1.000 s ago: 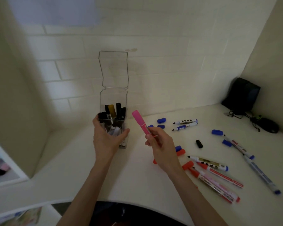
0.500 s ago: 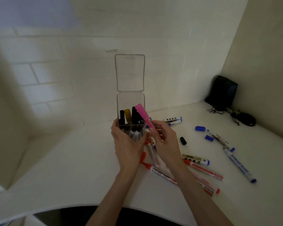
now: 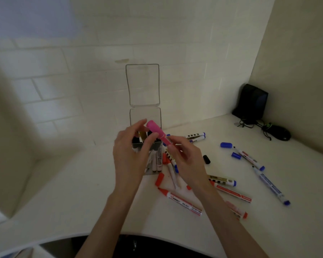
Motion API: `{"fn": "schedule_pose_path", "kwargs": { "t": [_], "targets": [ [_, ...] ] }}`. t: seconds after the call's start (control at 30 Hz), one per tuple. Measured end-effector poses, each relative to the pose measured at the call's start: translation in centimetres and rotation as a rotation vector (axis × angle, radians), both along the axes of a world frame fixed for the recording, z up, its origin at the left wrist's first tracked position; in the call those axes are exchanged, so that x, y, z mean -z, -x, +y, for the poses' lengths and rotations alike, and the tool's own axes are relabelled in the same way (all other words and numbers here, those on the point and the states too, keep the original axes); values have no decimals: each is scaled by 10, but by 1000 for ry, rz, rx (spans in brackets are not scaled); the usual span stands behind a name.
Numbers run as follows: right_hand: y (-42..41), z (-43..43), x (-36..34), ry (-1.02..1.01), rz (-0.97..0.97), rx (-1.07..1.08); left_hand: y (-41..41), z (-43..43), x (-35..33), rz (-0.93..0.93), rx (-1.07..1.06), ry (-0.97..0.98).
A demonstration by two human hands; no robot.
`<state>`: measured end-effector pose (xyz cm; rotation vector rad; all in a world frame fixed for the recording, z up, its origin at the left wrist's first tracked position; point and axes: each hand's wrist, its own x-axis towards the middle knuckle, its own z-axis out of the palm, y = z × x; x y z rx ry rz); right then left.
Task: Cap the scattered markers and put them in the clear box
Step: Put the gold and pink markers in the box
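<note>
A pink marker (image 3: 158, 133) is held tilted just above the clear box (image 3: 145, 116), whose lid stands open at the back. My right hand (image 3: 185, 161) grips the marker's lower end. My left hand (image 3: 132, 153) pinches its capped upper end with thumb and fingers, in front of the box. Several dark capped markers stand inside the box, partly hidden by my left hand. Red markers (image 3: 181, 201), blue markers (image 3: 272, 185) and loose caps, red (image 3: 159, 179), blue (image 3: 226, 145) and black (image 3: 206, 159), lie scattered on the white desk to the right.
A black speaker (image 3: 253, 103) with a cable and a dark mouse (image 3: 280, 135) sit in the back right corner. White walls close in the desk at left, back and right. The desk's curved front edge (image 3: 63, 237) runs just below my arms.
My left hand has let go of the box front and risen to pinch the pink marker's cap. My right hand has carried the marker left, to above the box. The view has shifted left.
</note>
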<state>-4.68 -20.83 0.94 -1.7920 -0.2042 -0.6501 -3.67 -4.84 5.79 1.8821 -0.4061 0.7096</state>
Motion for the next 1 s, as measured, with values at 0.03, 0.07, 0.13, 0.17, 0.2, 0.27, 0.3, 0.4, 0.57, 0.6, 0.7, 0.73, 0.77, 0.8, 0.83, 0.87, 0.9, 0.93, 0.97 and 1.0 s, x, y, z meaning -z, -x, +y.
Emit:
{"fn": "schedule_pose_path", "kwargs": {
  "t": [0.03,0.07,0.13,0.17,0.2,0.27,0.3,0.4,0.57,0.6,0.7,0.73,0.77,0.8,0.83,0.87,0.9,0.93,0.97,1.0],
  "targets": [
    [1,1,-1,-12,-2,-9,-4,1,-2,17,62,24],
    [1,3,-2,-19,-1,-20,-6,1,-2,33,120,56],
    [3,5,-2,-7,2,-44,-8,2,-4,64,184,110],
    [4,6,-1,-6,12,-61,-7,3,-5,66,195,135],
    [5,6,-1,-15,29,-71,-6,4,-9,58,189,163],
    [10,1,3,11,70,-29,-7,11,-18,34,150,252],
    [14,-2,5,49,84,12,-10,16,-23,13,127,305],
    [25,-11,16,107,104,83,-20,32,-37,-60,54,395],
    [27,-20,24,85,193,173,-38,39,-36,-40,-14,278],
    [26,-21,24,74,198,180,-42,37,-34,-26,-22,229],
    [25,-23,26,63,195,196,-50,32,-27,10,-53,41],
    [25,-24,27,67,199,204,-51,30,-25,20,-60,-18],
    [25,-26,27,70,205,210,-51,29,-24,26,-69,-67],
    [25,-27,27,70,211,214,-51,28,-23,24,-84,-107],
    [25,-27,28,68,215,218,-52,27,-23,13,-114,-141],
    [26,-28,28,66,221,222,-51,27,-23,-2,-153,-172],
    [26,-29,28,63,228,228,-50,26,-24,-9,-183,-197],
    [25,-30,28,58,233,234,-49,25,-25,-4,-189,-208],
    [25,-32,29,52,234,241,-48,25,-26,8,-173,-214],
    [24,-33,30,45,237,252,-47,24,-26,14,-152,-232]
  ]
}}
